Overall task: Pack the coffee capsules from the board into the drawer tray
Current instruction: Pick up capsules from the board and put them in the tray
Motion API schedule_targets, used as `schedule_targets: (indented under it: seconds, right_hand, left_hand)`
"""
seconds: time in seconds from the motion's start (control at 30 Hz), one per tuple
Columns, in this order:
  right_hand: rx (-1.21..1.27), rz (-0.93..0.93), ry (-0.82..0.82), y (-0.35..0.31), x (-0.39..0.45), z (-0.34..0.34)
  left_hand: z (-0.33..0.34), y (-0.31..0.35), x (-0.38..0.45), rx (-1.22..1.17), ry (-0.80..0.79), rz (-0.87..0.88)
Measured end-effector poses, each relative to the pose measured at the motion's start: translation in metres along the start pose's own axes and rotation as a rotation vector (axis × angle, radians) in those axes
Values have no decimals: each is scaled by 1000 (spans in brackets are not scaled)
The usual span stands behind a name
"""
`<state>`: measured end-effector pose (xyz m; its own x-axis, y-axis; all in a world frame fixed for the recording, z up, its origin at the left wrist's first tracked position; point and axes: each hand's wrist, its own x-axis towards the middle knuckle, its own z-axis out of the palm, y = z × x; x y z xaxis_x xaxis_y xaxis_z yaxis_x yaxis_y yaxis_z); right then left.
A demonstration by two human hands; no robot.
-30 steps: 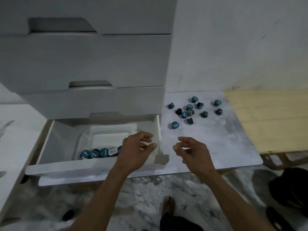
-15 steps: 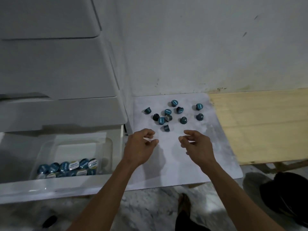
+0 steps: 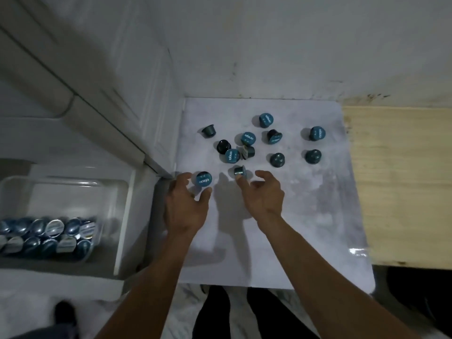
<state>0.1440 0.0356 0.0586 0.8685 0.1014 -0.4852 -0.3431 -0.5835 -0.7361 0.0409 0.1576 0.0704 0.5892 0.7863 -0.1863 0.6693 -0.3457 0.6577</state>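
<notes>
Several teal coffee capsules lie scattered on the white marble board. My left hand is open, its thumb and fingers spread around one capsule at the board's left edge, close to it but not closed on it. My right hand is open too, its fingertips at a capsule lying on its side. At lower left the clear drawer tray holds rows of packed capsules.
White drawer fronts rise above the open drawer on the left. A pale wooden surface adjoins the board on the right. The white wall stands behind. Dark shoes and floor lie below.
Both hands have reached forward from the near part of the board to the nearest capsules. The view has swung right and moved closer to the board.
</notes>
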Motion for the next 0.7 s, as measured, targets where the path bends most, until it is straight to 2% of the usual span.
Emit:
schedule_targets:
  seconds: [0.23, 0.47, 0.57, 0.7]
  right_hand:
    - [-249, -154, 115, -1, 14, 28]
    - [-377, -523, 93, 20, 20, 30]
    - [-399, -695, 162, 35, 26, 27]
    - [-325, -769, 116, 50, 34, 20]
  left_hand:
    - [28, -3, 16, -71, 73, -42]
    - [38, -20, 25, -128, 119, 73]
    - [42, -28, 26, -163, 97, 106]
    - [50, -38, 24, -294, 54, 103]
